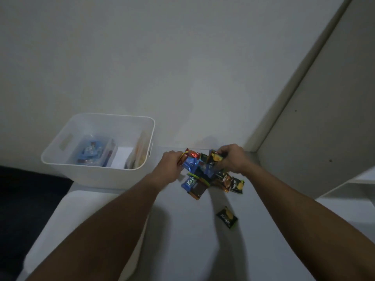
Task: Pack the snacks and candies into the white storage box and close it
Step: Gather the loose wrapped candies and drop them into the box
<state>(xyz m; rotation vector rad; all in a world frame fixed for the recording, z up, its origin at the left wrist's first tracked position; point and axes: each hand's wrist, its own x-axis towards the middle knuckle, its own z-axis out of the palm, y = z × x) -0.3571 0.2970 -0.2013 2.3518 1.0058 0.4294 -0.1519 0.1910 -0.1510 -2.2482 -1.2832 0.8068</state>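
Note:
A white storage box (pixel 85 175) stands open at the left of the white table, with blue packets (pixel 90 152) and a pale packet (pixel 140 153) inside. To its right lies a heap of small candy packets (pixel 199 179) in blue, brown, red and black wrappers. My left hand (pixel 169 165) grips the heap's left side at a red-brown packet (pixel 189 155). My right hand (pixel 231 159) grips the right side, fingers curled on a black and yellow packet (pixel 215 158). One black and yellow candy (pixel 227 217) lies alone nearer to me.
A white lid-like panel (pixel 85 220) lies flat in front of the box, under my left forearm. The wall rises just behind the table. A white shelf unit (pixel 324 128) stands at the right. Dark floor shows at the left.

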